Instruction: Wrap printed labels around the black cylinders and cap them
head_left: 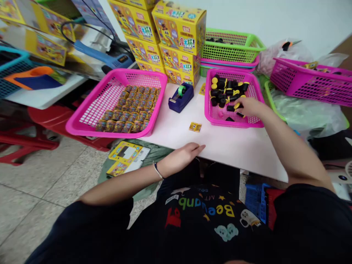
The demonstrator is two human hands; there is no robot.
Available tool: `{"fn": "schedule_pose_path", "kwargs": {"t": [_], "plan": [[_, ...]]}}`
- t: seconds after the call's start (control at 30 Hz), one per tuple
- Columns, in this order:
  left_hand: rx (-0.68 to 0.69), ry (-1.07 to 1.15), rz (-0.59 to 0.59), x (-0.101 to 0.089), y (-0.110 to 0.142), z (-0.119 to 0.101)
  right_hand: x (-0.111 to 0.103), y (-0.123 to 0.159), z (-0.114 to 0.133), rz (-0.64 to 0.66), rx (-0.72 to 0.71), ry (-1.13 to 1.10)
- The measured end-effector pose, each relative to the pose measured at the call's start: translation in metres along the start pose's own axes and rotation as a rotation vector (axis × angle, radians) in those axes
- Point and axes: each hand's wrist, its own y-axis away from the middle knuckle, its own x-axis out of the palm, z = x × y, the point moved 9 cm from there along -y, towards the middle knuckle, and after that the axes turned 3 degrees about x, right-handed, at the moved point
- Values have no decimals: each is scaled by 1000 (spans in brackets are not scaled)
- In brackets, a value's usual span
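Observation:
My right hand (249, 107) reaches into a pink basket (233, 122) on the right side of the table. Its fingers are closed on a small black-and-yellow cup (237, 106). Around it lie several loose black cups (220, 91) with yellow rims. My left hand (184, 157) rests at the table's front edge, fingers stretched out, with nothing seen in it. A small yellow printed card (195, 127) lies on the white table (176, 137) just beyond it.
A larger pink basket (75, 124) holds rows of small wrapped items (129, 113). Between the baskets stands a blue tape dispenser (181, 99). Stacked yellow boxes (180, 31) and a green basket (233, 47) stand behind. Another pink basket (310, 79) is far right.

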Motion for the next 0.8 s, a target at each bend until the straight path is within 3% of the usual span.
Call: {"fn": "schedule_pose_path", "kwargs": {"t": [0.1,0.2,0.37,0.43,0.53,0.67,0.8], "plan": [[-39,11,-146,-13,-9,14,-37,9,10,-207,-7,-152],[-49,35,-304,-34,-26,23,-74,32,31,-415,-148,-494],[13,157,-714,-100,-59,18,-103,64,56,-511,-327,-834],[21,249,-808,-124,-78,16,-107,69,57,-526,-335,-875],[-81,298,-809,-149,-117,17,-109,72,47,-567,-287,-895],[-285,176,-700,-171,-164,17,-108,72,28,-614,-226,-965],[-251,134,-599,-178,-194,7,-115,84,10,-705,-176,-1072]]}}
